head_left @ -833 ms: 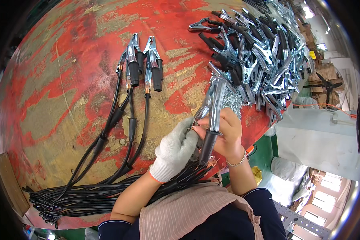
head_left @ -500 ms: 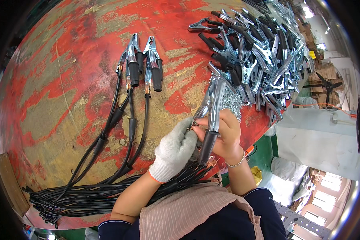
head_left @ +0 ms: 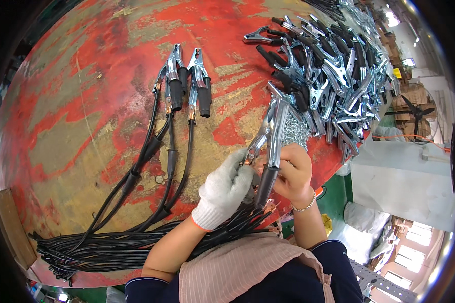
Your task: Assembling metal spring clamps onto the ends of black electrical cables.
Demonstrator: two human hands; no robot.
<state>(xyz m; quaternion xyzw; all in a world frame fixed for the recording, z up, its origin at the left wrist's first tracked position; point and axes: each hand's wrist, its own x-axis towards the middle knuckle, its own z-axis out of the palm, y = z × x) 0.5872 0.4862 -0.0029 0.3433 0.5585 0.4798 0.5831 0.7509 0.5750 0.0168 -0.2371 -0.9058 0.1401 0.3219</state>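
My left hand (head_left: 223,191), in a white knit glove, grips a metal spring clamp (head_left: 274,134) with a black handle sleeve, by its lower left arm. The clamp's jaws point away from me. A coppery bit shows at the glove's fingertips. My bare right hand (head_left: 295,174), with a beaded bracelet at the wrist, is closed behind the clamp's other arm. Its fingertips meet the left hand's near the coppery bit; whatever they pinch is hidden. Black cables (head_left: 136,247) lie bundled below my hands.
Several clamps joined to black cables (head_left: 189,151) lie at the table's middle. A heap of loose clamps (head_left: 323,70) fills the far right, beside a pile of small screws (head_left: 294,130). A wooden block (head_left: 14,227) sits at the left edge. A black fan (head_left: 414,111) stands beyond the table.
My right hand has shifted slightly right and its fingers have curled in more behind the clamp. The left hand still grips the clamp. The whole view has shifted a little.
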